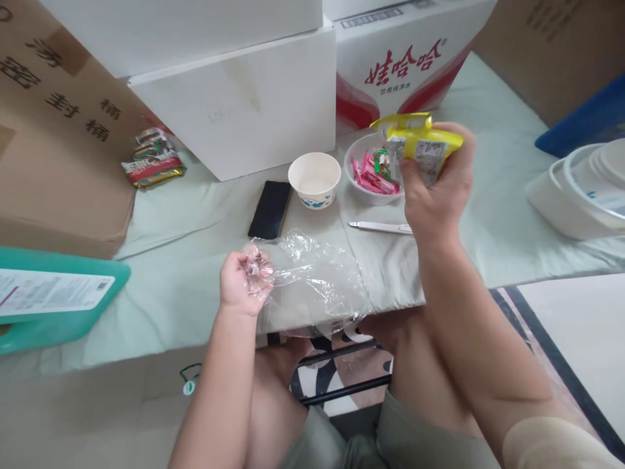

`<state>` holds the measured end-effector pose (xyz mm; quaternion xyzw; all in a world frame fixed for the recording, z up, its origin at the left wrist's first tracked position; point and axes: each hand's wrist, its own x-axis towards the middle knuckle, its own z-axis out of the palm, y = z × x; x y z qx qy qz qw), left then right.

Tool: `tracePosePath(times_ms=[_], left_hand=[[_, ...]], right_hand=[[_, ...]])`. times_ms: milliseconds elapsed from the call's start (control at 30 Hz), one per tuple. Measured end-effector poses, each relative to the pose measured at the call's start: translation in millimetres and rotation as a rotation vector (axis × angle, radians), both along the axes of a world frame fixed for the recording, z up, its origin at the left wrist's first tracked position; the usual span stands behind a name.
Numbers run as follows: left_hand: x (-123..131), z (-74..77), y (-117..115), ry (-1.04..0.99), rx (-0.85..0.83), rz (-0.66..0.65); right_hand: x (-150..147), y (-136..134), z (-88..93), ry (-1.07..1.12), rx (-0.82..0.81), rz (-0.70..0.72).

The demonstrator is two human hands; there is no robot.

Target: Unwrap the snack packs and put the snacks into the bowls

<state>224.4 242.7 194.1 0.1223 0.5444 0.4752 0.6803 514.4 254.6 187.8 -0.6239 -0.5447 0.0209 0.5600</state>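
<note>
My left hand (247, 277) is closed on the gathered end of a clear plastic bag (317, 280), which spreads to the right over the table's front edge. My right hand (439, 182) is raised at the right and grips a yellow snack packet (424, 140), its printed grey label facing me. Behind and below the packet stands a clear plastic bowl (351, 156) with pink-wrapped and green-wrapped sweets (374, 177) in it; the packet and hand cover its right side. A white paper bowl (314, 179) sits just left of it.
A black phone (269, 210) and a white utility knife (381, 227) lie on the cloth-covered table (185, 260). Cartons (244, 111) line the back. A green jug (63, 293) is at left, snack packets (155, 159) behind it, white tubs (581, 189) at right.
</note>
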Motion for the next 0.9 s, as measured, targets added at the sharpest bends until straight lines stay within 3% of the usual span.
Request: tracePosePath(times_ms=[133,333,500,633,800,900], left_hand=[[4.6,0.0,-4.7,-0.016,0.002,-0.046],[16.3,0.7,-6.6,-0.022,-0.015,-0.063],[19.5,-2.2,-3.4,-0.033,-0.031,-0.061],[15.7,-4.8,-2.7,-0.066,0.008,-0.085],[8.1,-8.6,-4.7,-0.107,0.073,-0.149],[0.8,-13.3,-6.7,-0.134,0.113,-0.197]], right_hand=[[10.4,2.9,-8.5,-0.086,-0.049,0.032],[25.9,14.5,-22.3,-0.219,-0.33,-0.179],[26.0,16.1,-33.1,-0.261,-0.419,-0.111],[12.4,7.5,-23.8,-0.245,-0.453,-0.166],[8.4,10.2,-7.4,-0.174,-0.33,-0.242],[15.7,20.1,-11.3,-0.135,-0.445,-0.188]])
